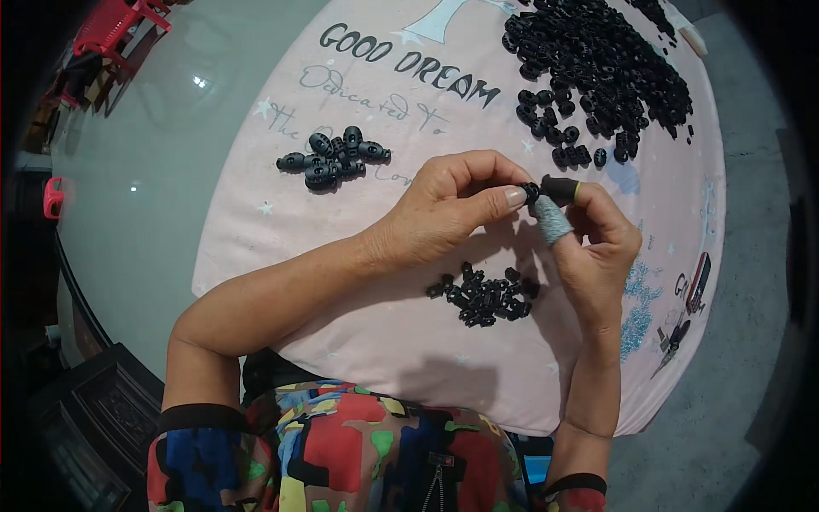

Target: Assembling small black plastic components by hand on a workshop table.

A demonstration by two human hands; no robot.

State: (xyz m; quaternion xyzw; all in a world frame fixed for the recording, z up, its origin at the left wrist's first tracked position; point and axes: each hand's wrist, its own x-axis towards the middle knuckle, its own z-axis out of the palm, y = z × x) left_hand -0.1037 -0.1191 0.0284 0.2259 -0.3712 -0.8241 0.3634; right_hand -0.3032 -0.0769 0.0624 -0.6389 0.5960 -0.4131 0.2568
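Note:
My left hand (444, 209) and my right hand (597, 243) meet above a pink printed cloth (375, 307). Between their fingertips sits one small black plastic toggle piece (532, 191), pinched by both hands. My right hand wears a black fingertip cover (559, 188) and a grey knitted thumb cover (553, 220). Just below the hands lies a small heap of black inner parts (486, 297). A little pile of assembled oval black toggles (334, 157) lies to the upper left. A large heap of black ring-shaped pieces (597, 68) fills the far right of the cloth.
The cloth covers a round pale table (145, 196). A red plastic stool (119, 30) stands at the far left. A dark flat object with a red edge (698, 283) and a small dark tool (672, 343) lie on the cloth's right side.

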